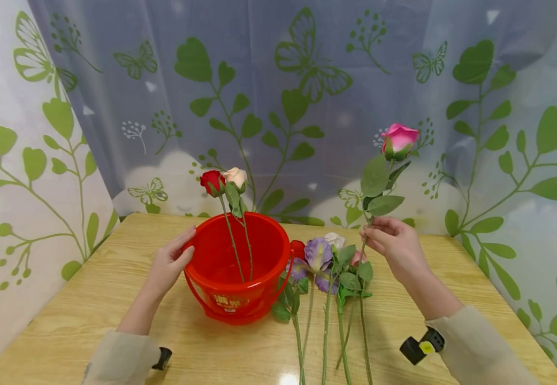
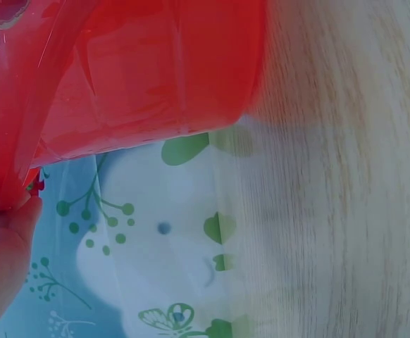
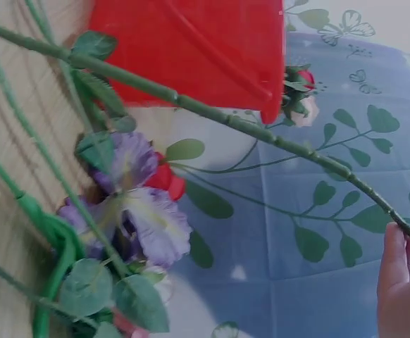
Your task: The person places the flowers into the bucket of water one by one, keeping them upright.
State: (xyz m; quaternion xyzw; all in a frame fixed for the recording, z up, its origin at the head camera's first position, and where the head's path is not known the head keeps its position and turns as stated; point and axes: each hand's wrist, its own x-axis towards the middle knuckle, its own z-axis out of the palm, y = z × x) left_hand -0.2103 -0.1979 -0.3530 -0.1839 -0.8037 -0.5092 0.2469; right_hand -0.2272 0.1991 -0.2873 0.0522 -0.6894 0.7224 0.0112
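The right hand pinches the pink rose, which pokes up above that hand; the left hand touches the red bucket, but I can't tell if it grips; other flowers lie between the hands.

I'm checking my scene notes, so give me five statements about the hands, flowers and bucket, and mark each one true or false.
1. The right hand holds the pink rose by its stem. True.
2. The left hand is raised clear of the bucket. False: the left hand touches the bucket at its rim.
3. A red rose and a cream rose stand in the bucket, blooms above its rim. True.
4. The purple iris is inside the bucket. False: the purple iris lies on the table, beside the bucket.
5. The bucket is upright. True.
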